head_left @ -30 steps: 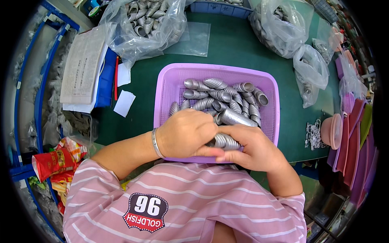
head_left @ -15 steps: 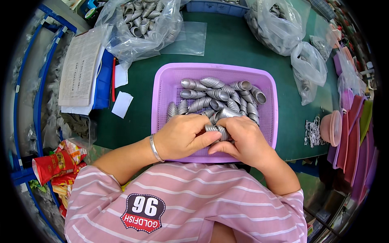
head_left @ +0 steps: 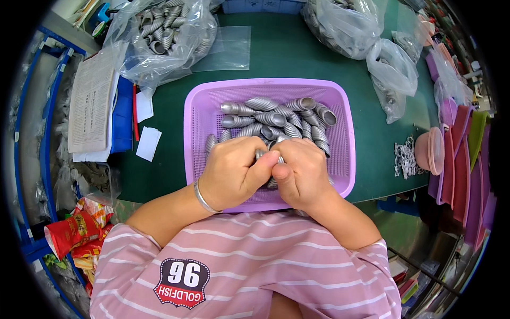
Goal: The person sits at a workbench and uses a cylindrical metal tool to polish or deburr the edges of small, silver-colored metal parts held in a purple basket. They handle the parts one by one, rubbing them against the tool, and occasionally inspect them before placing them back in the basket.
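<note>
Over the near side of a lilac plastic basket [head_left: 350, 122], my left hand [head_left: 231, 173] and my right hand [head_left: 304, 173] meet, thumbs side by side. Both are closed with fingers curled in. A bit of a ridged grey metal tube [head_left: 259, 153] shows at my left thumb and index finger. More grey metal shows by my right thumb; whether it is the same tube I cannot tell. Several short, spiral-ridged metal tubes [head_left: 271, 118] lie heaped in the basket beyond my knuckles, some with open ends showing. My hands hide those nearest me.
Clear plastic bags of similar tubes stand at the back left [head_left: 164, 53] and back right [head_left: 345, 26] of the green table [head_left: 287, 48]. Left are papers [head_left: 93, 101] on a blue tray [head_left: 124, 117]. Right are small white parts [head_left: 408, 158], a pink tub [head_left: 429, 151] and stacked coloured bins [head_left: 462, 175].
My hands have drawn closer together, thumbs now side by side, covering most of the tube that showed between them. The whole view has shifted slightly, so the basket and table appear further left.
</note>
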Action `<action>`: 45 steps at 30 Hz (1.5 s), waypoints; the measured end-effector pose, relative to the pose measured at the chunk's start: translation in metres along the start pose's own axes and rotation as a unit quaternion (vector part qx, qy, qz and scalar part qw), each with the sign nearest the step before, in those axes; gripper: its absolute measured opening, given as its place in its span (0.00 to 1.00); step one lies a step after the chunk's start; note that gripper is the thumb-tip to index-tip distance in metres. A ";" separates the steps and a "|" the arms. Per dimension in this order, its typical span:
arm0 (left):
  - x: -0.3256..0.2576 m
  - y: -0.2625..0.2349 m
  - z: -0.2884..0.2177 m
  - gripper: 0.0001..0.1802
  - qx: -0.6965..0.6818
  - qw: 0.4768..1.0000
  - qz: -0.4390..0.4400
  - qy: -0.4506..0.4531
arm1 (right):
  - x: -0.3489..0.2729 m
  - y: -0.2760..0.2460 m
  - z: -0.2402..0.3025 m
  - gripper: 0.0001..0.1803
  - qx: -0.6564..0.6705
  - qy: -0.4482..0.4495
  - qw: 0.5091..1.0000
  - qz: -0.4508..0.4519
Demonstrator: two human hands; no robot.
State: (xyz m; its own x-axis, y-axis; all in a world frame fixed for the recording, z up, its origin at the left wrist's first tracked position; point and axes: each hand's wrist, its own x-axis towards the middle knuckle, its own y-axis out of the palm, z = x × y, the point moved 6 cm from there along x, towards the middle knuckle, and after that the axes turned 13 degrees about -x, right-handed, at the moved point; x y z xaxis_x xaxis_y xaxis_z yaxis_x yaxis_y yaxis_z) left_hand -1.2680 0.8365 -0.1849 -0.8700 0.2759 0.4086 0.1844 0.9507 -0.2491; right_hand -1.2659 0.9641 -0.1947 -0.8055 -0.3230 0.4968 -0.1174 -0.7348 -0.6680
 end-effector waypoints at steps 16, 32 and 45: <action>0.013 0.010 0.008 0.23 -0.080 0.992 -0.056 -0.075 | 0.018 -0.015 -0.006 0.19 0.000 0.092 0.995 -0.042; 0.006 0.002 0.000 0.23 0.025 0.996 -0.083 -0.003 | 0.028 -0.018 0.000 0.21 -0.099 -0.009 0.995 0.021; 0.008 -0.004 -0.005 0.21 0.038 0.997 -0.062 0.008 | 0.007 0.010 -0.017 0.25 0.359 0.255 0.844 0.307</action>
State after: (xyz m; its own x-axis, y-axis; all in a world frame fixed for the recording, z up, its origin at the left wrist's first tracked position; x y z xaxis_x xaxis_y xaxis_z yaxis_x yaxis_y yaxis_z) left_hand -1.2738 0.8356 -0.1762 -0.8763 0.1595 0.4547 0.0400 0.9645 -0.2612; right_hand -1.2824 0.9645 -0.2068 -0.7534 -0.6101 -0.2453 0.6475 -0.7534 -0.1147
